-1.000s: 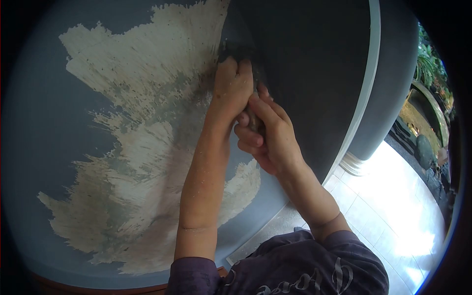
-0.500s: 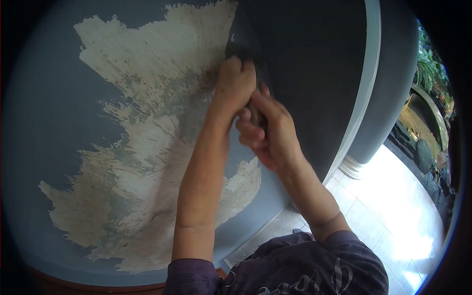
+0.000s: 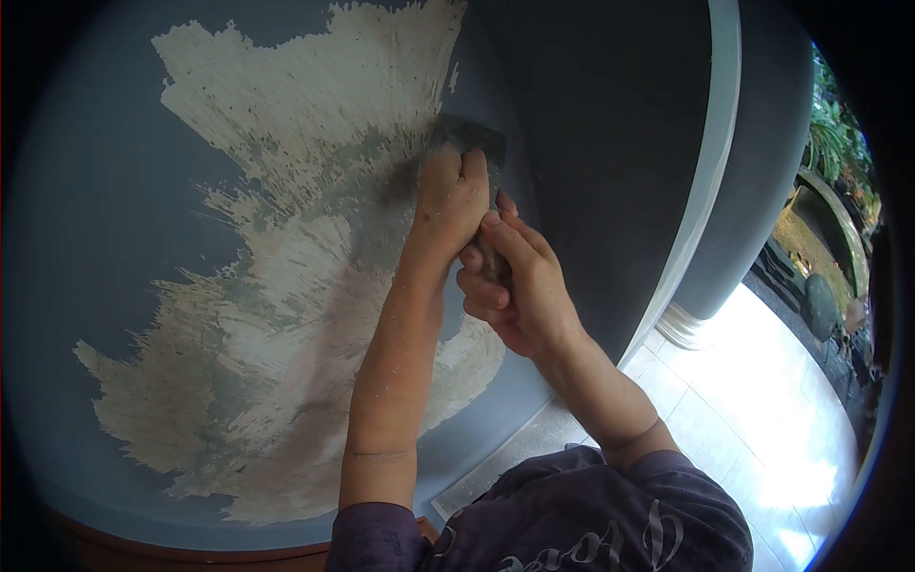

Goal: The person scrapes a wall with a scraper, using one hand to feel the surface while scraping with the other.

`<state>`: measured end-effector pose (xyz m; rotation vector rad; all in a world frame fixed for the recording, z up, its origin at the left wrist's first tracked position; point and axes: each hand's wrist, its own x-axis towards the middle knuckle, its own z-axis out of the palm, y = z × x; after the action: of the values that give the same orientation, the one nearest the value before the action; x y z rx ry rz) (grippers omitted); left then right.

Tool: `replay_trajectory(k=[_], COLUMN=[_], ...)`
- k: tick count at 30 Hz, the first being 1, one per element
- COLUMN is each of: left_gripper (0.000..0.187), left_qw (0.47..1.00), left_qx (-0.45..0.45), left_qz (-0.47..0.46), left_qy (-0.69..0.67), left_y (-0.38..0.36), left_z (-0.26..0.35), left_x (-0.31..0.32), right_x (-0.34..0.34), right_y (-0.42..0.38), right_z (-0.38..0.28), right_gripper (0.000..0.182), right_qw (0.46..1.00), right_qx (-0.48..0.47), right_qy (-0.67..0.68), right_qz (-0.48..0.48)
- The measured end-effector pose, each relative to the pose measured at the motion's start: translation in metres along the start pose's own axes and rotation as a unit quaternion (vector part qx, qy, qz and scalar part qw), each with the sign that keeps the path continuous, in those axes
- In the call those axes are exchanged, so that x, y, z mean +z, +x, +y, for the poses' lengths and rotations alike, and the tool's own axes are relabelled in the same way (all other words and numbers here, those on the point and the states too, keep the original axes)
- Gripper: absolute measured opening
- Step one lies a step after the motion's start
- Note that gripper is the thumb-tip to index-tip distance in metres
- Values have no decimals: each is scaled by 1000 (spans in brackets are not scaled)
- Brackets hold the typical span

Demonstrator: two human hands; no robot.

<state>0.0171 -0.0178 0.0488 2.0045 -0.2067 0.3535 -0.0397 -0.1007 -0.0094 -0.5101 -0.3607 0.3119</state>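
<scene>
A wide-bladed scraper [image 3: 479, 136] lies against the blue-grey wall [image 3: 114, 229], its dark blade pointing up and away from me. My left hand [image 3: 452, 198] is closed around its upper part, near the blade. Lower down, my right hand [image 3: 522, 281] wraps around the handle [image 3: 493, 265], whose end shows between the fingers. Left of the blade spreads a large, ragged bare patch [image 3: 315, 86] where pale, streaked plaster shows through the paint. Small pale flecks dot my left forearm.
To the right, a dark wall face [image 3: 610, 143] ends in a white trim edge [image 3: 701, 191], with a grey rounded column [image 3: 777, 162] beyond. Bright white floor tiles [image 3: 762, 419] lie below right. Plants [image 3: 834, 133] and stones stand outside. A reddish-brown edge [image 3: 172, 553] runs along the wall's bottom.
Both hands and the scraper have moved down the wall towards me. More of the blade now shows above my left hand. The grip of both hands looks the same.
</scene>
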Motion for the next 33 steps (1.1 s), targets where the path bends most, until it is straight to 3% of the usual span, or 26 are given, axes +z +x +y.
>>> replay_trajectory(k=[2,8,14,17,22,26,33], left_gripper=[35,34,33,33,33,32,34], left_qw=[997,995,999,995,998,987,997], left_qx=[59,-97,-22,-84,55,139,69], left_qz=[20,-21,-28,-49,-6,13,-8], left_qy=[46,-9,36,-16,19,74,28], left_y=[7,-2,14,4,10,14,25], left_z=[-18,12,-21,5,10,-12,20], left_x=[-1,-3,-3,-4,2,4,8], right_x=[1,7,5,8,0,9,4], right_y=[0,4,0,3,10,3,21], right_z=[3,-2,1,-1,-11,-6,-23], right_gripper=[19,16,15,15,16,17,19], right_qw=[1000,999,999,999,999,997,997], right_qx=[-4,-5,-16,-16,-26,-30,-51], right_qy=[9,0,3,-5,-26,-17,-38], right_qz=[7,36,29,44,23,62,42])
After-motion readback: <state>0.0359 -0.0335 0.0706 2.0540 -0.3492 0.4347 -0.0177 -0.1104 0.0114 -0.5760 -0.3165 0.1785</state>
